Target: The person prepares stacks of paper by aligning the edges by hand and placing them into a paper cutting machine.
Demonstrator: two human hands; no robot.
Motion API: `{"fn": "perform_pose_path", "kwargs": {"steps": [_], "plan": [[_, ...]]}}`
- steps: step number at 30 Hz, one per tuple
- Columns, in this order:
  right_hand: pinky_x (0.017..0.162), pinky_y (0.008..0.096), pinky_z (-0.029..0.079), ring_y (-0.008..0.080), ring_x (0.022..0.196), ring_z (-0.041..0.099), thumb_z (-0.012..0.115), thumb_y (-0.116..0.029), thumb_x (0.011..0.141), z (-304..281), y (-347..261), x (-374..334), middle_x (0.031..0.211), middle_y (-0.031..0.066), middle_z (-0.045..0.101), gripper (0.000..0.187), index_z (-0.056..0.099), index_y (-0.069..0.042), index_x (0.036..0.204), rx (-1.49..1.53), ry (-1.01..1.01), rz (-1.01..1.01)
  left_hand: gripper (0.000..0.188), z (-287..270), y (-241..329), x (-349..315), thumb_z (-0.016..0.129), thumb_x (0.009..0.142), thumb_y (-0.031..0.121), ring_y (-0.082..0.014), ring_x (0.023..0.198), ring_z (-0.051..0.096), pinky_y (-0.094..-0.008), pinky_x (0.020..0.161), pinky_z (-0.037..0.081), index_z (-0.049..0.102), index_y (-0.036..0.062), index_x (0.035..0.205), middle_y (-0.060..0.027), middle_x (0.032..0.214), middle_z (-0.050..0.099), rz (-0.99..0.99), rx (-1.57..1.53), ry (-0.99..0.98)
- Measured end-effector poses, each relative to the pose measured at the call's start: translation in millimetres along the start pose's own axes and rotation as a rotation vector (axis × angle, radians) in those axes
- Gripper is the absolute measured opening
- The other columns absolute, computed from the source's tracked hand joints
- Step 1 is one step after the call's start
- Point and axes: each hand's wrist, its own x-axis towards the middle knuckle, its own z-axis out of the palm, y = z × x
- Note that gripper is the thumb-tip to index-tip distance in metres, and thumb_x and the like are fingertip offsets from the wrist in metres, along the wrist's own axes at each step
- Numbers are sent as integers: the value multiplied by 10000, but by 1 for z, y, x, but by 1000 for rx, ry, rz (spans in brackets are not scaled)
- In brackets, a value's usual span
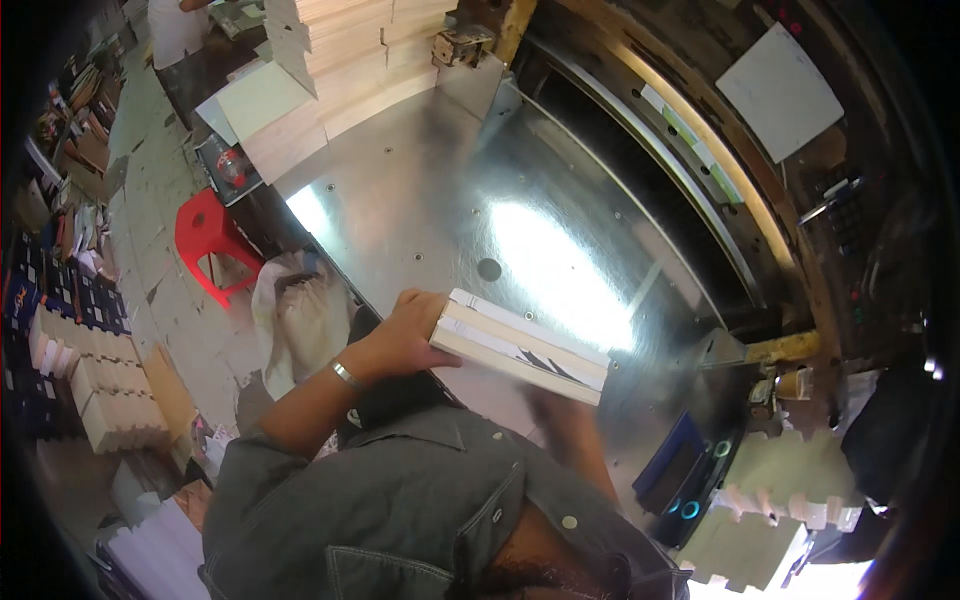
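Observation:
A small stack of thick books (525, 345), with white spines and cream page edges, is held tilted in front of my chest, above a shiny metal table (400, 215). My left hand (410, 330) is closed around the left end of the stack, thumb on the near side. My right hand (562, 408) is below the right end of the stack; it is blurred and partly hidden by the books, so its fingers cannot be made out. Dark marks show on the lower spine.
Tall paper stacks (360, 60) stand at the table's far left. Beyond the table lies a machine with a dark slot (640, 170). A control panel (672, 465) sits at lower right beside more stacked blocks (760, 540). A red stool (215, 240) stands left. Another person (178, 35) is at upper left.

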Motion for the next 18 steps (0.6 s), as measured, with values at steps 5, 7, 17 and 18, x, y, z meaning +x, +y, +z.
{"fn": "perform_pose_path", "kwargs": {"steps": [5, 7, 17, 18], "plan": [[1024, 386, 529, 240, 1165, 671, 870, -115, 823, -24, -11, 8, 1230, 121, 717, 660, 562, -10, 1397, -543, -71, -369, 649, -6, 5, 7, 877, 739, 389, -329, 1185, 537, -449, 1107, 297, 634, 98, 1265, -120, 1236, 620, 20, -47, 4], [1010, 375, 543, 216, 1156, 674, 882, -76, 799, -21, -26, -2, 1211, 118, 718, 741, 504, 11, 1430, 204, 11, -127, 691, -7, 7, 5, 879, 735, 388, -327, 1250, 524, -442, 1128, 287, 611, 99, 1303, -118, 1283, 617, -6, -96, -3], [932, 369, 554, 231, 1095, 667, 894, -21, 684, -38, -53, -1, 1228, 113, 673, 770, 534, 27, 1363, 7, -130, -33, 681, -26, 6, 8, 857, 743, 363, -331, 1215, 580, -422, 1108, 346, 603, 77, 1307, -142, 1187, 652, 21, -197, -52], [928, 362, 551, 231, 1107, 659, 914, -73, 665, -32, -60, -4, 1233, 109, 666, 789, 541, 27, 1353, 126, -107, -41, 657, -30, 6, 8, 848, 767, 392, -324, 1157, 615, -406, 1053, 402, 618, 69, 1292, -147, 1141, 673, 9, -302, -88]]}}
